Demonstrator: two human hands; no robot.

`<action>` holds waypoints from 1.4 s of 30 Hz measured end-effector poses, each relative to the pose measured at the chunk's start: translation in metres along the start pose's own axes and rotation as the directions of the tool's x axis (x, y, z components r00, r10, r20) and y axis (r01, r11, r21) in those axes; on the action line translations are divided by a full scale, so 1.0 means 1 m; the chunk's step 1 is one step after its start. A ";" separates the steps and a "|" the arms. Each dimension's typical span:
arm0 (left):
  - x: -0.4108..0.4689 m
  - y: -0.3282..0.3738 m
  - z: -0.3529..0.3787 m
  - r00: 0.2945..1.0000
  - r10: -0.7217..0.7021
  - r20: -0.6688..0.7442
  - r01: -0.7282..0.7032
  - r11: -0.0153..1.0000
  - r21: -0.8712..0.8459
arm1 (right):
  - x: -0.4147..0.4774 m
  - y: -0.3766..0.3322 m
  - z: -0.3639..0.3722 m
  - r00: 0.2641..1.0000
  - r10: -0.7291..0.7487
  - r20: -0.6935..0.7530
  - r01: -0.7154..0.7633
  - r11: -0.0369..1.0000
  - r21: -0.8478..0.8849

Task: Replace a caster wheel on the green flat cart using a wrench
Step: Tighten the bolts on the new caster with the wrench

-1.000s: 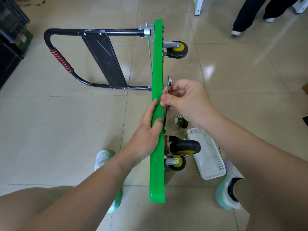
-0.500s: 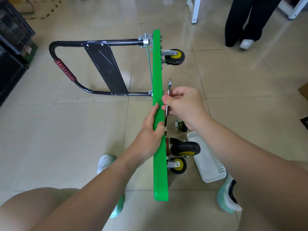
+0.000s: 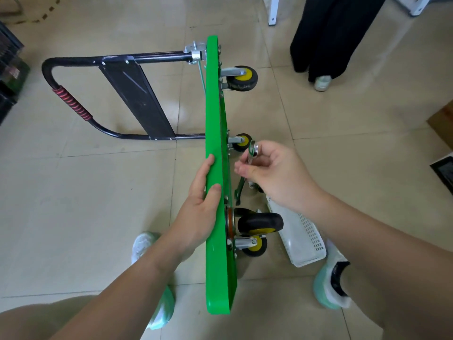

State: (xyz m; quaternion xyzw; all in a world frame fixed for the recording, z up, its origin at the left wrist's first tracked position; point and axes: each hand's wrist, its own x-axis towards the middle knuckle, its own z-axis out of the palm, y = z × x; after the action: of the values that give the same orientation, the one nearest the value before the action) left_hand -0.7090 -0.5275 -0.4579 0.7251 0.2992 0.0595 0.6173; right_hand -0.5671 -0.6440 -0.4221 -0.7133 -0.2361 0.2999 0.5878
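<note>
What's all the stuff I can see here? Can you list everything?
green cart: one, green, on its edge, middle
handle: one, black with red grip, sticking out left
wheels: four, black with yellow hubs, cart's right side
wrench: one, silver, in right hand
basket: one, white, floor by near wheels
another person: one, black trousers, top right
shoes: two, mint green, bottom
left hand: one, grips cart's edge
right hand: one, holds wrench

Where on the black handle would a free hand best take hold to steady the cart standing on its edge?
Probably the red ribbed grip on the handle's curved end bar, wrapped from the left, away from the green deck. The ribbing looks made for gripping, and the bar is a slim round tube.
</note>
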 end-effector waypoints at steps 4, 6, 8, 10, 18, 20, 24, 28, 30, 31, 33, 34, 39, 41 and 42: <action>0.001 -0.002 0.000 1.000 0.000 -0.008 0.000 1.000 -0.002 | 0.001 0.007 -0.001 1.000 0.012 -0.004 -0.012 0.996 0.089; 0.002 -0.002 -0.001 1.000 0.012 -0.009 -0.012 1.000 0.013 | 0.004 0.009 0.000 1.000 0.018 0.002 -0.018 0.993 0.117; 0.003 -0.003 -0.002 1.000 0.016 -0.004 -0.016 1.000 0.027 | 0.006 0.010 0.004 1.000 0.026 0.016 -0.028 0.992 0.125; 0.003 -0.005 -0.003 1.000 0.016 -0.002 -0.016 1.000 0.025 | 0.007 0.014 0.008 0.999 0.022 0.037 -0.026 0.995 0.101; 0.000 0.003 -0.001 1.000 0.010 -0.022 -0.009 1.000 0.027 | 0.009 0.018 0.016 0.996 -0.003 0.084 -0.002 0.998 0.061; 0.000 0.003 -0.001 1.000 0.010 -0.015 -0.009 0.999 0.035 | 0.009 0.018 0.015 0.995 -0.013 0.098 0.011 1.000 0.026; 0.002 0.000 -0.003 1.000 0.020 -0.005 -0.019 0.999 0.030 | 0.005 0.022 0.016 0.994 -0.046 0.095 0.047 0.999 -0.002; 0.002 0.000 -0.003 1.000 0.010 -0.004 -0.010 1.000 0.019 | 0.003 0.029 0.014 0.998 -0.059 0.024 0.058 0.997 0.048; 0.002 0.001 -0.002 1.000 0.012 -0.009 -0.011 1.000 0.012 | 0.007 0.032 0.013 1.000 -0.023 -0.002 0.023 0.997 0.079; 0.001 0.002 -0.002 1.000 0.010 -0.009 -0.010 1.000 0.010 | 0.011 0.033 0.013 1.000 0.003 -0.018 -0.001 0.995 0.098; 0.000 0.003 -0.001 1.000 0.009 -0.020 -0.009 1.000 0.007 | 0.019 0.035 0.013 0.998 0.048 -0.032 -0.043 0.992 0.122; 0.000 0.004 0.000 1.000 0.005 -0.025 -0.005 1.000 0.008 | 0.023 0.036 0.013 0.997 0.066 -0.031 -0.061 0.990 0.126; -0.002 0.008 0.001 0.999 -0.004 -0.034 0.005 0.999 0.039 | 0.039 0.043 0.015 0.988 0.157 -0.005 -0.154 0.975 0.157; -0.002 0.008 0.000 1.000 0.002 -0.028 0.000 0.999 0.053 | 0.042 0.046 0.019 0.984 0.178 0.023 -0.179 0.972 0.154; -0.001 0.007 -0.001 1.000 0.001 -0.026 0.000 0.998 0.059 | 0.044 0.047 0.022 0.983 0.181 0.034 -0.184 0.971 0.154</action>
State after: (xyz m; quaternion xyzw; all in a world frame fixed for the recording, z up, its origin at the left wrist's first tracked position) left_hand -0.7078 -0.5278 -0.4504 0.7422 0.3087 0.0603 0.5918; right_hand -0.5517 -0.6078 -0.4775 -0.6806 -0.1510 0.3773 0.6096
